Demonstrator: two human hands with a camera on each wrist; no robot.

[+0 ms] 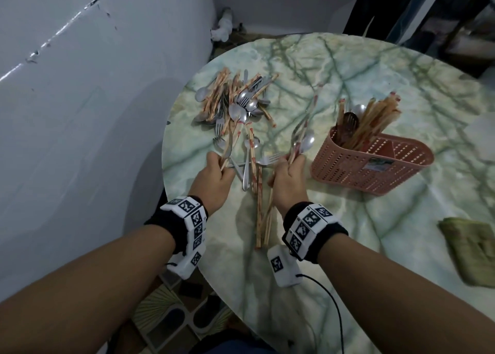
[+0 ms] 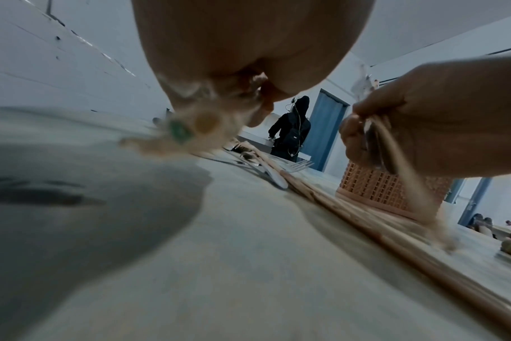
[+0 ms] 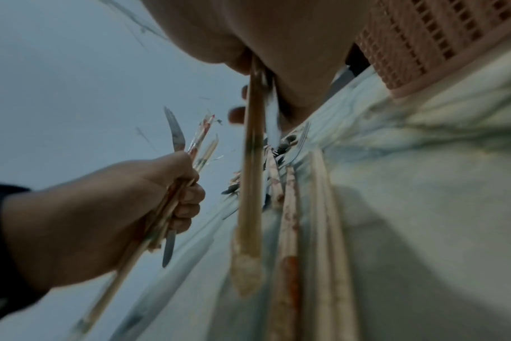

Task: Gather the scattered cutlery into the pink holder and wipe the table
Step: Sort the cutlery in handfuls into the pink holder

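My left hand [image 1: 215,172] grips a bundle of chopsticks and a fork [image 3: 175,136] just above the table's left side. My right hand [image 1: 288,178] grips chopsticks and a spoon [image 1: 306,142], held upright a little left of the pink holder [image 1: 375,166]. The holder stands on the marble table [image 1: 348,233] with chopsticks and spoons in its left compartment [image 1: 356,123]. A pile of spoons, forks and wrapped chopsticks [image 1: 235,99] lies at the table's far left. Loose chopsticks [image 1: 261,206], a fork [image 1: 267,159] and a spoon lie between my hands.
A folded green cloth [image 1: 471,249] lies at the table's right edge. A grey wall [image 1: 80,112] stands close on the left. In the left wrist view a person in black [image 2: 290,131] stands beyond the table by a blue door.
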